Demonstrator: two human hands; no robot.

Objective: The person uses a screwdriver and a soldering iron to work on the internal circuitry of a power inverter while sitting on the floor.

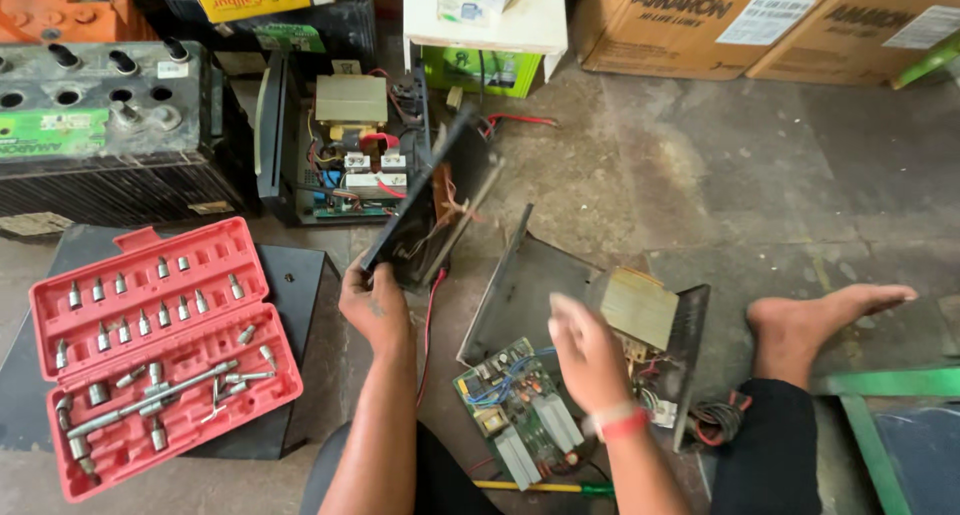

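Gripping a dark panel (pixel 425 210), the left hand (pixel 372 310) tilts its long axis up-right.

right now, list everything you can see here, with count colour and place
socket set case: 1, red, open, floor left
battery: 1, black and grey, top left
open unit with wiring: 1, dark, top centre
black panel: 1, tilted, held in left hand
opened chassis: 1, grey metal, centre
circuit board: 1, green, inside chassis
transformer block: 1, tan, in chassis at right
screwdriver: 1, yellow and green, bottom centre
cardboard boxes: 2, brown, top right
left hand: grips the panel's lower edge
right hand: blurred, above the circuit board, red wristband
bare foot: 1, right
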